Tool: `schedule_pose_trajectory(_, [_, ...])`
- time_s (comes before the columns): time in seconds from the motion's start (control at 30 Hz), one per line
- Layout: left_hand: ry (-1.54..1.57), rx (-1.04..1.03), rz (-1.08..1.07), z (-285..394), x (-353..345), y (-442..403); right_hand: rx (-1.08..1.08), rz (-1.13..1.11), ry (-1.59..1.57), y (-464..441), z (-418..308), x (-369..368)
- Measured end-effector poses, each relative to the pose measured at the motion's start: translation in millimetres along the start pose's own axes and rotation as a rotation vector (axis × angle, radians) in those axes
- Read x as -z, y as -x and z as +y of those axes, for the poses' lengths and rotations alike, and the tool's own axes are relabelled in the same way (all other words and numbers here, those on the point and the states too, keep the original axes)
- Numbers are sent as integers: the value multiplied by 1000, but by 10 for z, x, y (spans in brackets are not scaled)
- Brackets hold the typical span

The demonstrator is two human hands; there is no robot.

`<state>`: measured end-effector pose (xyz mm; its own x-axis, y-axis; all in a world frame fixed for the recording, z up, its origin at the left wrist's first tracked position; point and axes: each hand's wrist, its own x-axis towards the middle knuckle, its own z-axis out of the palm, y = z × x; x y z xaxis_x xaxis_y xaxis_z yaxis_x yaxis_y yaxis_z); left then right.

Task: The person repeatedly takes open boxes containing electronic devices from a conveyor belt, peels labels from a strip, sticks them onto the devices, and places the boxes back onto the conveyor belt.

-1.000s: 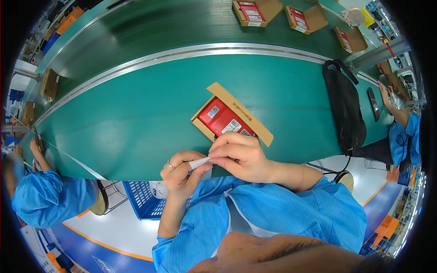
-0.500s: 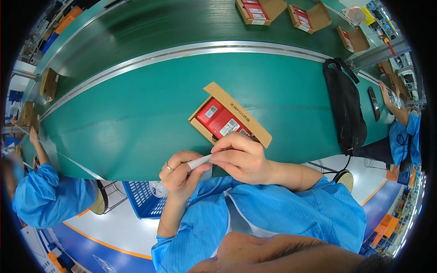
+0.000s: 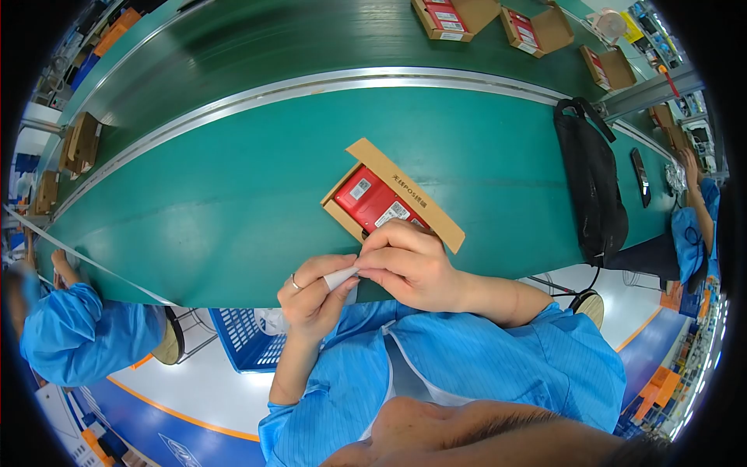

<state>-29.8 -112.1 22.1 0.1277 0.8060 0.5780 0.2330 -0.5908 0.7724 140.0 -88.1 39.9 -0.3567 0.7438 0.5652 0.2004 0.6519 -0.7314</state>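
Note:
Just off the table's front edge, both of my hands are close together at a small piece of white paper point(image 3: 339, 278), bent or curled. My left hand point(image 3: 308, 299), with a ring on it, pinches its left part between thumb and fingers. My right hand point(image 3: 412, 267) has thumb and fingertips closed on its right end. Behind the right fingers stands an open cardboard box point(image 3: 421, 205) with Chinese print and "POS" on its raised flap. A red device or pack point(image 3: 366, 199) with white code labels lies in it; its lower right part is hidden by my right hand.
A black bag point(image 3: 589, 183) and a phone point(image 3: 640, 177) lie on the green table point(image 3: 233, 210) to the right. Beyond a metal rail, open boxes point(image 3: 537, 29) sit on the conveyor point(image 3: 296, 47). Co-workers sit left and right. A blue basket point(image 3: 237, 331) is below the edge.
My left hand has moved slightly right, and less of the paper shows between my hands. The boxes on the conveyor have shifted right. Both co-workers' hands have moved.

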Motion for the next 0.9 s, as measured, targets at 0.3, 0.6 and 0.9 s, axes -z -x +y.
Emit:
schedule_pose_trajectory(0.3, [55,23,82,-61,14,74,2,24,-73,12,-7,-12])
schedule_pose_trajectory(0.6, [134,37,105,-69,10,90,-94,-102,-169,14,-10,2])
schedule_pose_trajectory(0.9, [110,49,76,-40,10,114,-135,-48,-126,13,-70,41])
